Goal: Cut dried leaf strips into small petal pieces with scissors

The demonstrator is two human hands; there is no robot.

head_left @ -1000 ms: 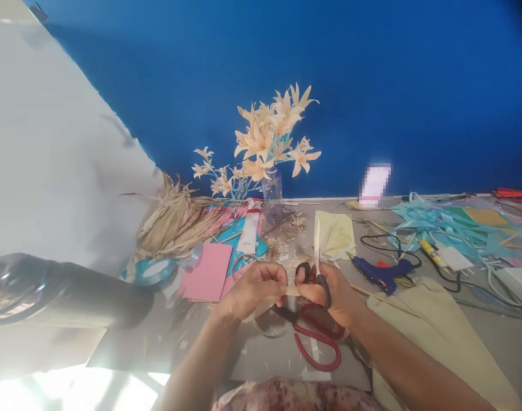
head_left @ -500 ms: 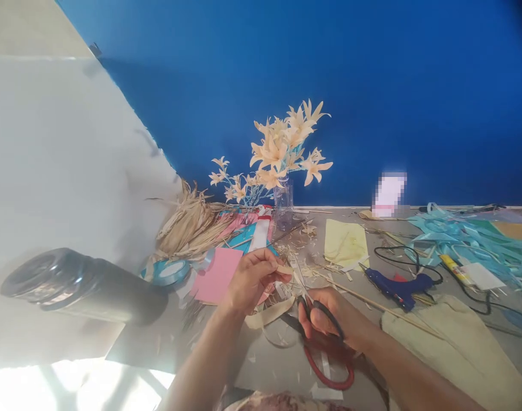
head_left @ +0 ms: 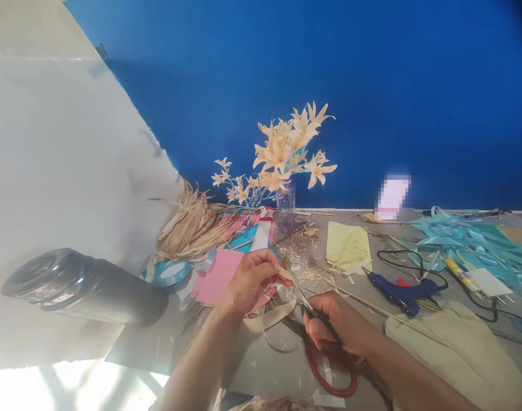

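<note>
Right hand (head_left: 338, 321) gripping scissors (head_left: 308, 309), left hand (head_left: 255, 279) pinching cream piece (head_left: 285, 276)

Left hand (head_left: 254, 279) and right hand (head_left: 335, 319) are seen bare; left forearm (head_left: 201, 359) and right forearm (head_left: 406, 365) likewise uncovered to lower view edge. Mottled cream-and-maroon garment (head_left: 271, 405) is worn, only a blurred sliver shown, bottom centre.
</note>
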